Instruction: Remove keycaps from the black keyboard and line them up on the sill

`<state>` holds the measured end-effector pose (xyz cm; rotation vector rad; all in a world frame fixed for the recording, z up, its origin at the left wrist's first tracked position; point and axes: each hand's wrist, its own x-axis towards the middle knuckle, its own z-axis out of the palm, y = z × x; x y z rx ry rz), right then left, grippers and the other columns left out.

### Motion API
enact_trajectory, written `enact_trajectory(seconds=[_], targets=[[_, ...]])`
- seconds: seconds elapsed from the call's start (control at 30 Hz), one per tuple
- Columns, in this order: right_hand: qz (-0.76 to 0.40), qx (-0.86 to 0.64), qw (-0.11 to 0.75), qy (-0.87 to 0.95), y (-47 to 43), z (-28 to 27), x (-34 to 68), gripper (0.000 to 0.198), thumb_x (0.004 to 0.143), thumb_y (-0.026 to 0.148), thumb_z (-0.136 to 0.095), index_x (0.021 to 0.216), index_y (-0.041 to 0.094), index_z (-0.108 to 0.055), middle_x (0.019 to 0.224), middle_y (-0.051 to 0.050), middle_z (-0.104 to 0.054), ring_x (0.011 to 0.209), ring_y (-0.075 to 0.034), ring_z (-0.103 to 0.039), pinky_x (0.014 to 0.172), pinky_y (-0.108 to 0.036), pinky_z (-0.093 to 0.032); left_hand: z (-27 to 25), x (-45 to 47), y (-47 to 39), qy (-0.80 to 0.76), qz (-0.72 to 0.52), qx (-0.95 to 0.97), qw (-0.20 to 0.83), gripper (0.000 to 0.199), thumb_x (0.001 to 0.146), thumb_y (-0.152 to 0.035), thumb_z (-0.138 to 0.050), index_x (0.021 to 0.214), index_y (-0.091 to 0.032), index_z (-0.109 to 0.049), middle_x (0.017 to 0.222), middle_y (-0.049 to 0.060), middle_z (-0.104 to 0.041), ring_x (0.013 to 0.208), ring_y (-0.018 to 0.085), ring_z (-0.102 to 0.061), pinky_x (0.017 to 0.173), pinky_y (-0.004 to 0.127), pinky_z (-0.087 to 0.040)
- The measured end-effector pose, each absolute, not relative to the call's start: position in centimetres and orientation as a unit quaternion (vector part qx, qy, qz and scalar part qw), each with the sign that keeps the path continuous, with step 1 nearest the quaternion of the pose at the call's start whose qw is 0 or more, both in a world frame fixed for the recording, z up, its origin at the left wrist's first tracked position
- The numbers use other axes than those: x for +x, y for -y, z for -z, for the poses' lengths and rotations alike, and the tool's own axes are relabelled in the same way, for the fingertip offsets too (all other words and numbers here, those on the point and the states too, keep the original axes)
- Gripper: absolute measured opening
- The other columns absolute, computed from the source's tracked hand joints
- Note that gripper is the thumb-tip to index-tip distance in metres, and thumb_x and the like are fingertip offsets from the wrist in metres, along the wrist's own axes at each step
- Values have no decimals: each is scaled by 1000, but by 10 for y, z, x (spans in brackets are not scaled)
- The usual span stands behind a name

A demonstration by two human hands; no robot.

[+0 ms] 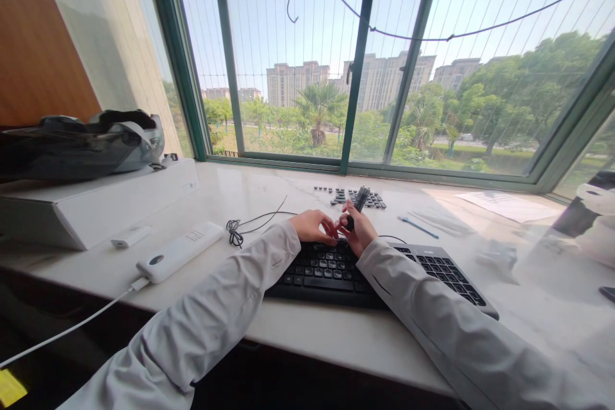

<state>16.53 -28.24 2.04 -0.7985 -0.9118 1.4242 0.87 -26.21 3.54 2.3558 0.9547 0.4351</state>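
Nearest, the white marbled bench (307, 333) carries a long black plastic keyboard (331, 283), its right end at four o'clock from the hands. Above its far edge, the right hand (359, 230) grasps a dark, slender, brush-like tool (358, 200), leaning toward one o'clock; the left hand (314, 226) curls its fingers beside it, but whether they pinch anything I cannot tell. At nine o'clock lies a thin black coiled cable (234, 232). Farthest, at one o'clock, sit small black square keycaps (375, 200) in loose rows; a careless forward reach could scatter them, and a slipping grip could drop the tool onto the keys.
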Motion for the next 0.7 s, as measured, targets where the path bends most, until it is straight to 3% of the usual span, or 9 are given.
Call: enact_trajectory(seconds=[0.17, 0.3, 0.57, 0.7], targets=[[-653, -308, 568, 394, 283, -24, 163, 43, 67, 54, -72, 69, 21, -44, 42, 12, -29, 35, -4, -23, 34, -19, -26, -36, 8, 264, -356, -164, 874, 287, 27, 68, -36, -74, 87, -17, -76, 85, 3, -74, 83, 16, -65, 81, 24, -45], [-660, -322, 566, 375, 283, -26, 162, 46, 70, 51, -71, 61, 21, -37, 39, 12, -22, 34, -4, -14, 31, -20, -15, -35, 11, 266, -376, -175, 867, 275, 31, 67, -42, -74, 87, -18, -77, 84, 2, -74, 82, 16, -65, 79, 24, -44], [-605, -345, 619, 364, 281, -21, 157, 51, 70, 49, -71, 55, 22, -31, 38, 11, -20, 35, -4, -15, 32, -22, -14, -28, 14, 265, -370, -207, 859, 286, 33, 65, -44, -76, 84, -17, -77, 80, 3, -74, 80, 17, -64, 79, 25, -44], [-593, -349, 621, 377, 283, -23, 157, 48, 66, 49, -74, 55, 21, -37, 42, 8, -31, 36, -4, -25, 32, -20, -21, -28, 13, 264, -363, -203, 862, 289, 32, 65, -43, -76, 85, -18, -77, 81, 2, -73, 78, 16, -64, 77, 24, -44]])
